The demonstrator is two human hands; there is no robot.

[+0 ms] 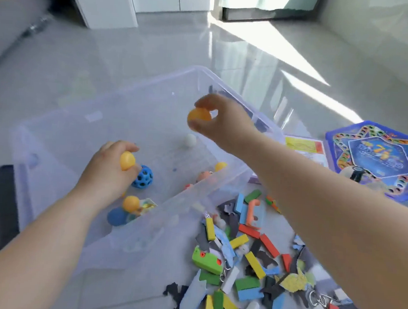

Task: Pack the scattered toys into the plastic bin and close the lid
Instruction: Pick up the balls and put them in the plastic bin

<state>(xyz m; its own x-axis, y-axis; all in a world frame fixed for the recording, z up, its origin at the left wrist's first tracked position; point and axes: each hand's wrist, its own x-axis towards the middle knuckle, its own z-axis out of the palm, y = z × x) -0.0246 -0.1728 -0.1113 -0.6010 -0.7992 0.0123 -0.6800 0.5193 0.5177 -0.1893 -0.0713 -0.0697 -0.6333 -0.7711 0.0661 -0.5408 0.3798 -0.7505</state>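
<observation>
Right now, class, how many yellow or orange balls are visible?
4. One ball in the right hand, one in the left hand, one in the bin by its right wall, one by its near wall. More may be hidden.

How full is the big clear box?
The box is mostly empty: only a few toys lie inside, like a white ball and a blue holey ball. The pile of blocks lies outside it.

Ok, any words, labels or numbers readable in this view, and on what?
"7": large yellow digit at the centre of the blue game box; the title around it is too blurred to read.
Leaflet beside the box: print too small to read.
No other text is legible.
</observation>
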